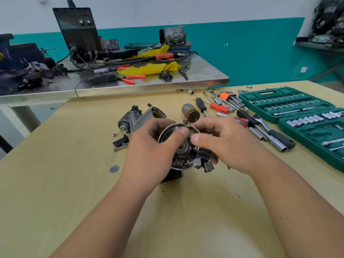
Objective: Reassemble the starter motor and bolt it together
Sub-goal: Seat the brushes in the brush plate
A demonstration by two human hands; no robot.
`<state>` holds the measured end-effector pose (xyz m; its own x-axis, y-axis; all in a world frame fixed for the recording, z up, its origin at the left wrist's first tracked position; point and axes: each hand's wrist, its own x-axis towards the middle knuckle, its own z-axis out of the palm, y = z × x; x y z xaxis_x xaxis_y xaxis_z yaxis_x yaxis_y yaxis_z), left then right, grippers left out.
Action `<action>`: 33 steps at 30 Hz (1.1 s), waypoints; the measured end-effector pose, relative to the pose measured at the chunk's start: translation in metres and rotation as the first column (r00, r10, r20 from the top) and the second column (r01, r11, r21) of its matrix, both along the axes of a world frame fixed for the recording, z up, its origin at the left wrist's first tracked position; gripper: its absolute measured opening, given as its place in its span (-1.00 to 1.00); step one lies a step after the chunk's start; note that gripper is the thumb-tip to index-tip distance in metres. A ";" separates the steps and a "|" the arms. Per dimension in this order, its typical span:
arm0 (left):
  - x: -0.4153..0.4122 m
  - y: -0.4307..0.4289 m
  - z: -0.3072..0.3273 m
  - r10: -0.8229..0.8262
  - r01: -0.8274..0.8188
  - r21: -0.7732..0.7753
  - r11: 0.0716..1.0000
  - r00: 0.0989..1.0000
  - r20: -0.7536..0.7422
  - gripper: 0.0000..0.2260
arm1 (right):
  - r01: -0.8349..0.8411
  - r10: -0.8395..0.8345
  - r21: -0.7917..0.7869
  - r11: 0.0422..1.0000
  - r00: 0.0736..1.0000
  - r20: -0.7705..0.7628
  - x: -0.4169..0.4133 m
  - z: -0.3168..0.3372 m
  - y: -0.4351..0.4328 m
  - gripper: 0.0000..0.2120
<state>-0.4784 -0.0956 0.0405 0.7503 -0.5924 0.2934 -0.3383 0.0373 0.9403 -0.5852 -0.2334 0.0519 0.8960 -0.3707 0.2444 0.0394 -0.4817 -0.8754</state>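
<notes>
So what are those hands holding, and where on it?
Both grip the round motor housing: the left hand wraps its left side, thumb across the open face; the right hand pinches its right rim.

I watched 2 desks. The near one, a pale wooden desk (74, 183), carried the loose parts. The motor body (172, 176) stood on end near its middle. Behind it lay the nose housing (137, 118) on its side, with the armature (190, 112) to its right. Left of the body lay 1 small screw (114, 135), a black part (120, 141) and a grey disc (114, 168). Further right lay a black-handled screwdriver (201, 105), a red-handled screwdriver (219, 108), a hex key set (226, 95), a ratchet (268, 128) and an open green socket case (264, 93). The steel desk (204, 79) behind held a yellow cloth (149, 69) and red-handled pliers (130, 79).
</notes>
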 end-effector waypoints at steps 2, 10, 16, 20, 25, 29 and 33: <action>-0.002 -0.001 -0.001 -0.106 0.101 -0.046 0.994 0.984 -0.142 -0.77 | 0.054 -0.055 0.034 0.998 0.998 0.035 0.001 0.000 -0.001 -0.73; -0.017 -0.006 -0.007 -0.249 0.211 -0.174 0.962 0.939 -0.237 -0.84 | 0.144 -0.147 0.044 0.989 0.987 0.067 -0.002 0.006 -0.001 -0.79; -0.020 -0.005 -0.006 -0.243 0.201 -0.198 0.959 0.945 -0.219 -0.83 | 0.075 -0.084 0.101 0.992 0.993 0.082 -0.004 0.007 -0.001 -0.73; -0.022 -0.005 -0.006 -0.245 0.203 -0.204 0.958 0.947 -0.207 -0.83 | 0.040 -0.052 0.118 0.992 0.994 0.101 -0.005 0.007 -0.003 -0.68; -0.023 -0.005 -0.005 -0.215 0.179 -0.187 0.966 0.957 -0.195 -0.83 | 0.031 -0.044 0.138 0.990 0.995 0.093 -0.003 0.004 -0.005 -0.69; -0.016 -0.006 -0.005 -0.141 0.124 -0.090 0.988 0.966 -0.217 -0.90 | 0.101 -0.129 0.333 0.938 0.990 0.064 -0.005 0.005 -0.013 -0.72; -0.008 -0.005 -0.006 -0.159 0.158 -0.027 0.987 0.956 -0.247 -0.90 | 0.143 -0.233 0.577 0.804 0.969 0.084 -0.010 0.012 -0.025 -0.78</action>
